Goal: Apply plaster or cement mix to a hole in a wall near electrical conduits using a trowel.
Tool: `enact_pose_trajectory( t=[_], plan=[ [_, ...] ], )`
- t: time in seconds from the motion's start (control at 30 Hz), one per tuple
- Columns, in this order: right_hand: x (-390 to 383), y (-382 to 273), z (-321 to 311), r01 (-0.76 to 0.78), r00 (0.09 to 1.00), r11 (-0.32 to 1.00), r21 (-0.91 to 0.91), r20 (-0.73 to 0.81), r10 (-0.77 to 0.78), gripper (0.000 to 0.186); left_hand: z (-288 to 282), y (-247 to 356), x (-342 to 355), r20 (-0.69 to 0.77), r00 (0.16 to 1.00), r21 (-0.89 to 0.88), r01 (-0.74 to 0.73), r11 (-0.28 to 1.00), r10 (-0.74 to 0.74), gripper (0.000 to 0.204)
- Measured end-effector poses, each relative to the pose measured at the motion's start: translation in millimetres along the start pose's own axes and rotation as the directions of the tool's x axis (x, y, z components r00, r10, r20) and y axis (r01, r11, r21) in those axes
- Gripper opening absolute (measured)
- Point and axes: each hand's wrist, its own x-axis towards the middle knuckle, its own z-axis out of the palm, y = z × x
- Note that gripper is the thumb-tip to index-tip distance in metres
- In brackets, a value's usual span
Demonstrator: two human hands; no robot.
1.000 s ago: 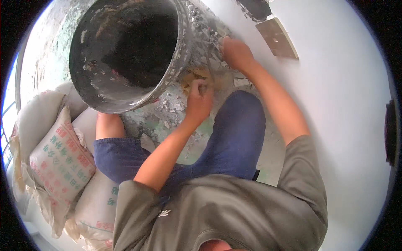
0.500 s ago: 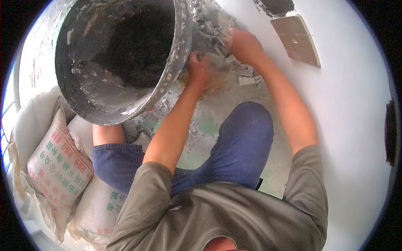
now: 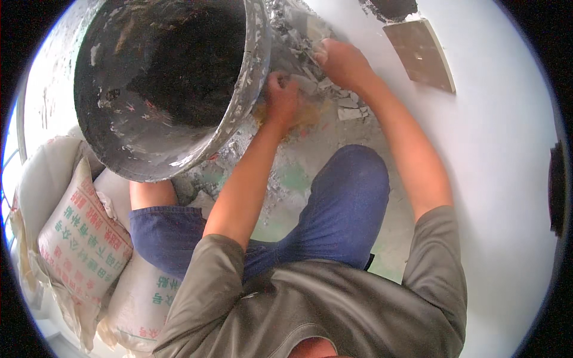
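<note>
My left hand (image 3: 282, 98) is beside the rim of a large dark bucket (image 3: 246, 77), its fingers curled over the debris. Whatever they grip is hidden. Farther right, my right hand (image 3: 343, 62) is closed in a pinch at the edge of the rubble, on something too small to make out. Grey rubble (image 3: 292, 36) and broken pale chips (image 3: 349, 112) lie around and between both hands. A yellowish patch (image 3: 307, 119) shows just below my left hand. The bucket leans with its mouth toward me, its inside crusted with dark grey residue.
Printed white sacks (image 3: 83, 232) are stacked at the left. A brown square tile or board (image 3: 421, 56) rests against the white surface (image 3: 495, 179) at the right, below a dark patch (image 3: 394, 9). My bent knee (image 3: 358, 173) is close below the rubble.
My right hand has shifted slightly left. The left hand stays nearly in place, its fingers a little more distinct. The bucket appears slightly farther left in view.
</note>
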Motion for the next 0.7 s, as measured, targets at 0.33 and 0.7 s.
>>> enact_pose_trajectory(
  t=[0.33,0.7],
  plan=[
    [6,-5,-3,0.033,0.999,0.999,-0.011,0.031,-0.032,0.033,-5,30,1,0.131,0.977,-0.233,0.196,0.953,-0.169,0.039],
    [0,-6,-9,0.038,0.993,0.993,-0.116,0.117,-0.024,0.03,-5,42,-8,0.164,0.975,-0.283,0.193,0.94,-0.15,0.036]
  ],
)
